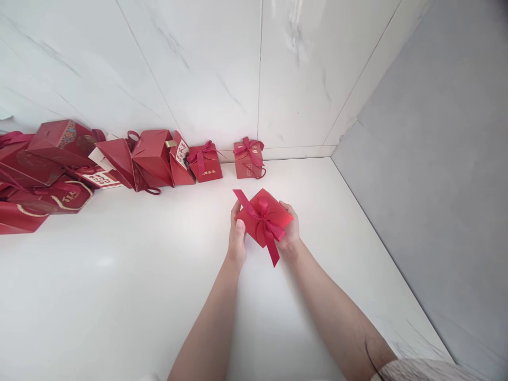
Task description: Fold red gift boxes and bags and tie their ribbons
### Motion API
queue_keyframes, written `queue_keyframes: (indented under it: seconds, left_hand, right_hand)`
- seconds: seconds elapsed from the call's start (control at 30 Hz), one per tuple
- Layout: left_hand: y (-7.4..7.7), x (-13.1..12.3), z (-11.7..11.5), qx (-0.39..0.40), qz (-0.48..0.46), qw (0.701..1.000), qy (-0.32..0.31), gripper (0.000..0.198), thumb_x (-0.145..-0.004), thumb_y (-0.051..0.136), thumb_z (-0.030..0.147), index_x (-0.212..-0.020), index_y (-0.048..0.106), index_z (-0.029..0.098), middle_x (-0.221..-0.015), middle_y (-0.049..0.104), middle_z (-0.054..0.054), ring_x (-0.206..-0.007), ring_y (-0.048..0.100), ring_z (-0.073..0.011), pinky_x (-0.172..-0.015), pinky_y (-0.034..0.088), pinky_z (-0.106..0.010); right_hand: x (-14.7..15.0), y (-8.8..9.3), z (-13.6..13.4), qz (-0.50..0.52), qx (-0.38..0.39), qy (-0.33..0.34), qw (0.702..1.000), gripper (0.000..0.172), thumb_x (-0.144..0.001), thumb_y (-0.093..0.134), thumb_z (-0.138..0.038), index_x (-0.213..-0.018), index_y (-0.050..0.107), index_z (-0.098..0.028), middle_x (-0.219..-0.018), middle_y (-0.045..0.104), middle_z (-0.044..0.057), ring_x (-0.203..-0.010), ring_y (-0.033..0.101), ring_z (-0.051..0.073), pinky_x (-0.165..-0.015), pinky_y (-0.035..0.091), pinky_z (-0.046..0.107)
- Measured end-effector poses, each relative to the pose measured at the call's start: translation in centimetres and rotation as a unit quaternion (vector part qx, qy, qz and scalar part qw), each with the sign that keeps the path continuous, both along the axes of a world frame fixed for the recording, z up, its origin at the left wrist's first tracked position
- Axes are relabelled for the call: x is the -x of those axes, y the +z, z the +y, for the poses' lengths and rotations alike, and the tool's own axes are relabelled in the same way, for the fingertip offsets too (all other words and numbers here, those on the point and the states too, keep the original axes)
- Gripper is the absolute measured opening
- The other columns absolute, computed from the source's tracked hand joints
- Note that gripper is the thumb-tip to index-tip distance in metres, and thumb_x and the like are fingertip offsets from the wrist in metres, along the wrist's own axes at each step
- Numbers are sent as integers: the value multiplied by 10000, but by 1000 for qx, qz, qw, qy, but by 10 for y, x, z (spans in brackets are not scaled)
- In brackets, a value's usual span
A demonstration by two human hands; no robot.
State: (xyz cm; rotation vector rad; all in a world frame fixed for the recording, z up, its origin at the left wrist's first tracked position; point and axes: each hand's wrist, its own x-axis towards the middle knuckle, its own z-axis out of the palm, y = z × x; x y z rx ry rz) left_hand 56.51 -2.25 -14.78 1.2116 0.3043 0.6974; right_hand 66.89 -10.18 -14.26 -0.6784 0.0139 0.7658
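Note:
Between my two hands is a red gift box (254,218) with a dark pink ribbon (264,208) tied in a bow on its top. My left hand (238,235) grips its left side, thumb toward me and fingers partly hidden behind the box. On the right side, my right hand (291,233) holds the box, most of its fingers out of sight beneath or behind it. One ribbon tail hangs toward me and another points to the far left. Beyond the box, a smaller red box with a bow (243,168) stands against the wall.
Red gift boxes line the wall, including a flat-fronted one with a bow (212,168), a faceted one (153,156) and a large one (55,140). The white table (130,296) meets marbled wall tiles (214,63) behind and a grey wall (432,174) at right.

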Motion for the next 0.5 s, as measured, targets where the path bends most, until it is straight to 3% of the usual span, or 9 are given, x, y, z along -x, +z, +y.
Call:
queue_keyframes:
  seconds: [0.1, 0.17, 0.23, 0.37, 0.5]
  left_hand:
    - [2, -2, 4, 18, 37, 998, 38, 674, -965, 422, 646, -1557, 317, 341, -1575, 426, -37, -1460, 397, -273, -1192, 371, -426]
    - [1, -2, 8, 11, 84, 992, 92, 683, -943, 519, 616, -1548, 342, 354, -1578, 428, -2, -1478, 372, -256, -1230, 319, -393]
    - [-1, 0, 13, 21, 104, 989, 102, 664, -924, 533, 639, -1509, 428, 343, -1569, 443, 15, -1497, 338, -257, -1246, 293, -381]
    - [-3, 10, 22, 84, 75, 994, -13, 767, -870, 426, 794, -1468, 488, 317, -1554, 464, -14, -1506, 315, -290, -1231, 328, -436]
    - [8, 15, 31, 75, 163, 980, -90, 693, -840, 688, 588, -1417, 529, 239, -1476, 549, -101, -1407, 468, -341, -1180, 394, -474]
  right_hand:
    - [-2, -2, 0, 26, -48, 29, 998, 293, -873, 575, -388, -1056, 729, -218, -1037, 757, 37, -976, 687, 231, -865, 559, 352]
    - [-3, -3, 0, -27, -46, -2, 999, 339, -860, 602, -365, -1159, 715, -253, -1233, 718, 8, -1144, 640, 230, -964, 520, 347]
    - [-2, -3, 0, -98, -26, -16, 995, 400, -846, 639, -348, -1239, 687, -291, -1369, 650, -17, -1259, 577, 230, -1037, 470, 348]
    - [-2, -3, -2, -164, 16, 14, 986, 460, -831, 684, -376, -1286, 667, -313, -1357, 652, -4, -1254, 570, 244, -1068, 432, 375]
    - [-6, -5, -4, -122, -4, 54, 991, 408, -849, 651, -440, -1226, 705, -294, -1179, 713, 14, -1165, 599, 237, -1010, 465, 372]
